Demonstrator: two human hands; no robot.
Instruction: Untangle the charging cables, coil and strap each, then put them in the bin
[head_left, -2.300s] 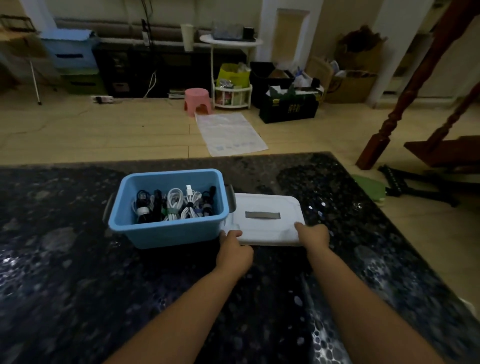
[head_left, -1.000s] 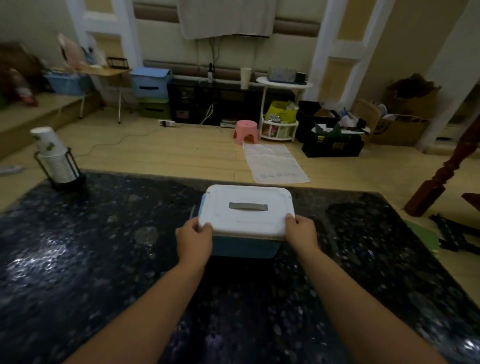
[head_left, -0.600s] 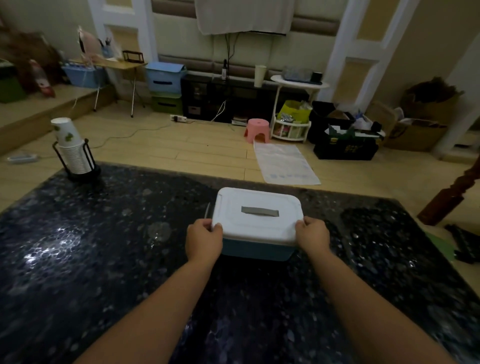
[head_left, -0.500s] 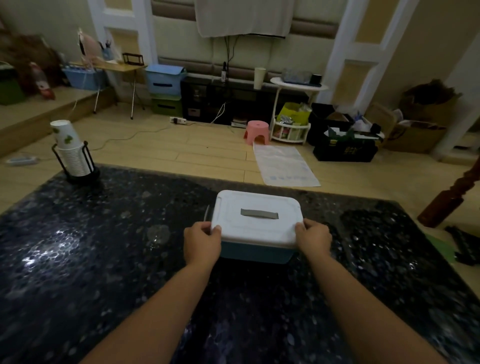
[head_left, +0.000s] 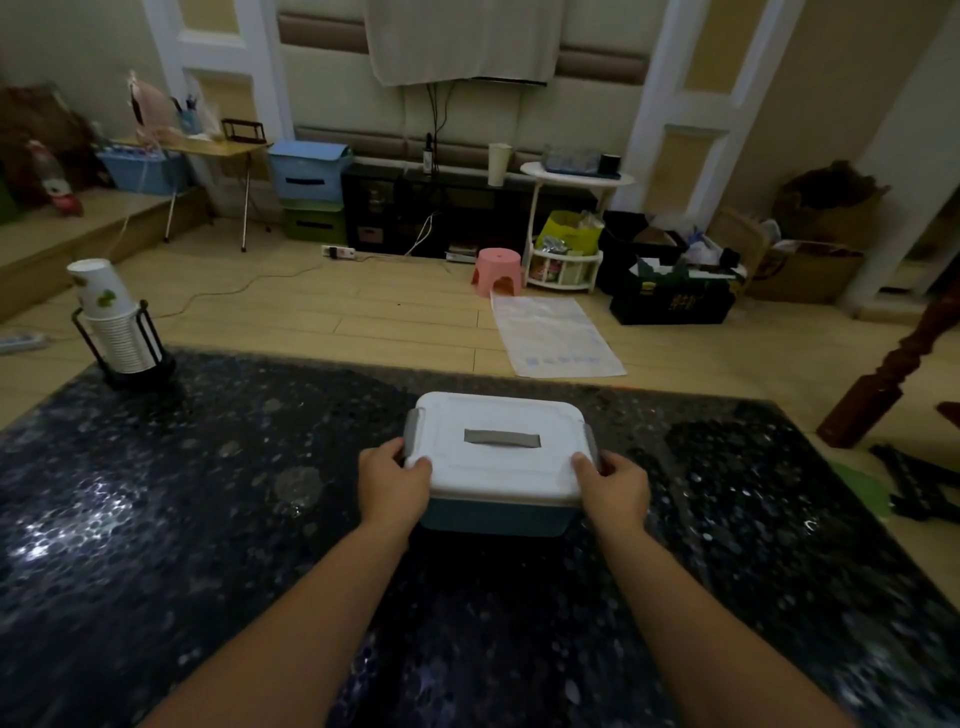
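My left hand holds the left end of the blue bin, fingers curled on the gray side clip. My right hand holds the right end the same way. The white lid sits flat on the bin, so I cannot see the cables. The bin rests on the dark speckled table. A stack of paper cups stands far off to the left.

Lid on bin, mid-table; cup holder at far-left corner.
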